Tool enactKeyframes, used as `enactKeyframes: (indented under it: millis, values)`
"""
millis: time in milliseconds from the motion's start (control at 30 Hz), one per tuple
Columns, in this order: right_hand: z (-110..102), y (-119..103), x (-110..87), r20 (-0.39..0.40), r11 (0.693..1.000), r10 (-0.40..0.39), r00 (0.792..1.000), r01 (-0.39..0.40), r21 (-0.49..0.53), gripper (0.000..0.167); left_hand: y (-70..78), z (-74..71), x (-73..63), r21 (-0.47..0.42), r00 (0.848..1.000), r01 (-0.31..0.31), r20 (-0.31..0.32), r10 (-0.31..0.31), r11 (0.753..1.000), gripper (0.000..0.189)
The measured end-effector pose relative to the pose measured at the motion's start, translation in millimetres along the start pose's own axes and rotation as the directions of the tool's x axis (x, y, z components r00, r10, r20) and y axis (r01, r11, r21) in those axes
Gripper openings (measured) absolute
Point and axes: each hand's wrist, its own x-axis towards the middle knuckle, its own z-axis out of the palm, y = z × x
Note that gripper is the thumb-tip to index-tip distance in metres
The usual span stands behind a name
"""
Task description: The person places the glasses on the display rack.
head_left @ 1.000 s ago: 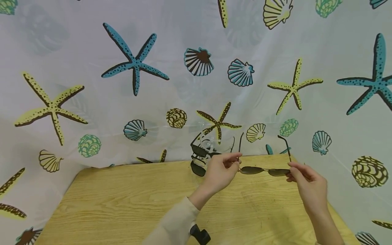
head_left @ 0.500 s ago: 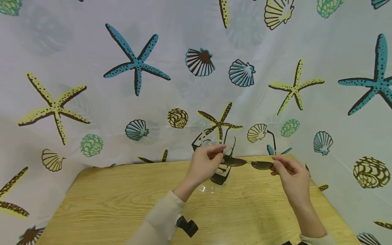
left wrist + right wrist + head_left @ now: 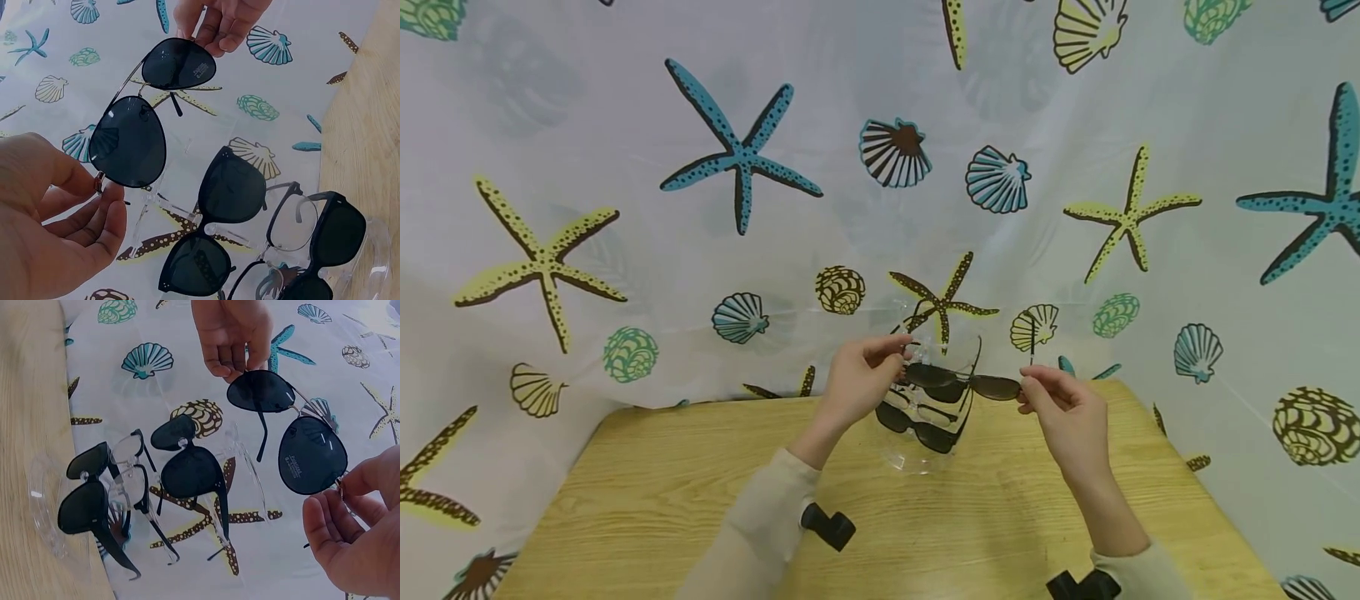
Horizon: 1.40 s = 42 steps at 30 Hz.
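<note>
Both hands hold a pair of thin-framed aviator sunglasses, temples unfolded and pointing away. My left hand pinches one hinge end between thumb and fingers; my right hand pinches the other. In the head view the sunglasses overlap the upper part of a clear plastic eyewear stand. On that stand sit black sunglasses lowest, clear-lensed glasses above them, and another dark pair of sunglasses higher up. The right wrist view shows the stand's clear top arms above these, close to the held pair.
The stand is at the back of a light wooden table. Directly behind hangs a white curtain printed with starfish and shells. Black wrist mounts sit on both forearms.
Both hands have carried the aviator sunglasses left and slightly up, from right of the stand to in front of its upper part. The grip at both ends stays the same.
</note>
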Motion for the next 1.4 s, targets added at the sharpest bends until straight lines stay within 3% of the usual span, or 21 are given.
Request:
enactKeyframes:
  millis: [467, 767, 933, 1400]
  values:
    - [29, 5, 8.2, 0.048, 1.0, 0.002, 0.999, -0.002, 0.001, 0.018, -20.2, -26.8, 14.1, 0.018, 0.997, 0.081, -0.003, -0.081, 0.997, 0.038]
    - [45, 4, 13.0, 0.051, 0.999, 0.029, 0.998, -0.03, 0.019, 0.019, -26.0, -38.8, 24.8, 0.037, 0.997, 0.083, 0.002, -0.083, 0.996, 0.038]
    - [51, 7, 17.9, 0.045, 0.999, 0.023, 0.999, -0.025, 0.036, 0.017, -29.3, -41.3, 32.3, 0.043, 0.997, 0.076, -0.002, -0.076, 0.996, 0.037]
    - [59, 17, 28.8, 0.019, 0.997, 0.054, 0.998, -0.055, 0.046, 0.018, -32.3, -37.7, 47.7, 0.072, 0.989, 0.15, -0.02, -0.149, 0.986, 0.036]
